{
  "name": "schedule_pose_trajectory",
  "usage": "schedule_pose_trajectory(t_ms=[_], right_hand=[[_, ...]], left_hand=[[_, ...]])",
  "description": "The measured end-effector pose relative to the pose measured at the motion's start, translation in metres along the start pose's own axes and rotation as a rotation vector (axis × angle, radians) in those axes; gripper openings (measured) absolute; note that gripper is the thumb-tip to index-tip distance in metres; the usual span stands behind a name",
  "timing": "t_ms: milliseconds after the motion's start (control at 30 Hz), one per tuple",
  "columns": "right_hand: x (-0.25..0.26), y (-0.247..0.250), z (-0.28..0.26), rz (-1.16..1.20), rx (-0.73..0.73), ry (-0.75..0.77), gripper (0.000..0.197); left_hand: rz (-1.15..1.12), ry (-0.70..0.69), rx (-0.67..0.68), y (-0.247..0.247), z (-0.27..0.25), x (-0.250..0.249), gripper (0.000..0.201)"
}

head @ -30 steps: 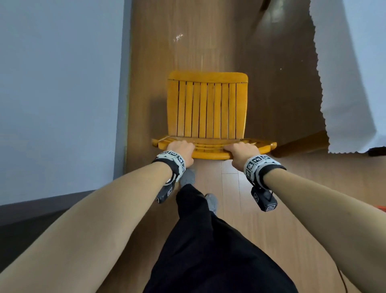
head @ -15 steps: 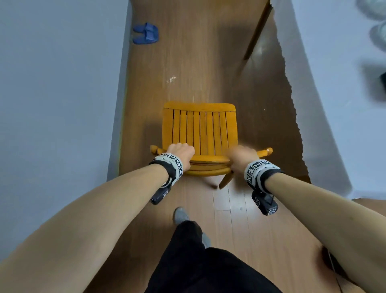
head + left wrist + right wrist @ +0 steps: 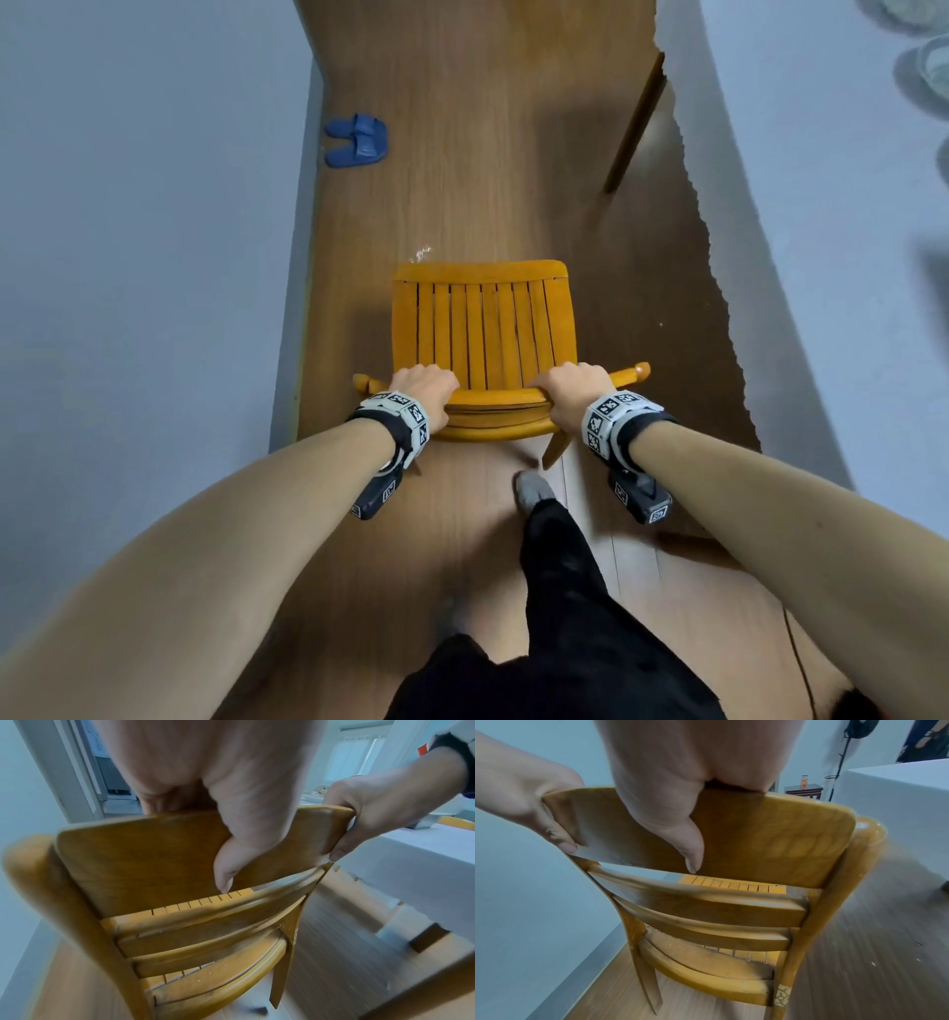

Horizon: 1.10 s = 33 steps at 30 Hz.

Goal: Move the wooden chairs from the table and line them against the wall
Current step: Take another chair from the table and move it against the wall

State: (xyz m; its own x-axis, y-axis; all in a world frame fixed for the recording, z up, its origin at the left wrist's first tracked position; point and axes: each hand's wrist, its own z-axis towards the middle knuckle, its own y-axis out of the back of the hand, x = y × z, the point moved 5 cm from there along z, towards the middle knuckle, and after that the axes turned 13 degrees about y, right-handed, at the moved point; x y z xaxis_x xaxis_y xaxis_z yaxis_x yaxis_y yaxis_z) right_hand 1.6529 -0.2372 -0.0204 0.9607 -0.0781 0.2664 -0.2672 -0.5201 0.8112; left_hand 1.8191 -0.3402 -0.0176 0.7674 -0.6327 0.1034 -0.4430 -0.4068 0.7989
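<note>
Your left hand [image 3: 422, 391]: you had it wrapped over the top rail of the orange-yellow slatted wooden chair [image 3: 482, 329], thumb down the rear face, fingers hidden over the front.
Your right hand [image 3: 574, 395]: you gripped the same rail nearer its other end, thumb pressed on the rear face in the right wrist view.
Chair position: you held it in the aisle of brown wood-plank floor [image 3: 462, 154], between the pale grey wall [image 3: 128, 257] on your left and the white-clothed table [image 3: 832, 257] on your right; near the wall, not yet against it. Whether its legs touched the floor could not be told.
Done: you appeared to have this chair clear of the table.
Left: you still had to set it at the wall; no lined-up chairs showed.
Further off: a pair of blue slippers [image 3: 357, 140] lay by the wall.
</note>
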Motion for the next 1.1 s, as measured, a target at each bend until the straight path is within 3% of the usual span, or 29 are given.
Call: schedule_pose_trajectory(t_ms=[333,467,800,1100], right_hand=[[-0.094,0.134,0.124,-0.063,0.044,0.157,0.037],[-0.120,0.185,0.175,-0.098,0.050,0.210,0.032],[-0.166,0.304,0.334,-0.182,0.053,0.344,0.035],[-0.198,0.403,0.455,-0.267,0.115,0.459,0.037]], left_hand=[[-0.064,0.155,0.021,0.116,0.124,0.007,0.039],[-0.087,0.211,0.028,0.158,0.175,0.019,0.026],[-0.194,0.349,0.062,0.245,0.307,0.072,0.018],[-0.328,0.463,0.084,0.319,0.393,0.106,0.016]])
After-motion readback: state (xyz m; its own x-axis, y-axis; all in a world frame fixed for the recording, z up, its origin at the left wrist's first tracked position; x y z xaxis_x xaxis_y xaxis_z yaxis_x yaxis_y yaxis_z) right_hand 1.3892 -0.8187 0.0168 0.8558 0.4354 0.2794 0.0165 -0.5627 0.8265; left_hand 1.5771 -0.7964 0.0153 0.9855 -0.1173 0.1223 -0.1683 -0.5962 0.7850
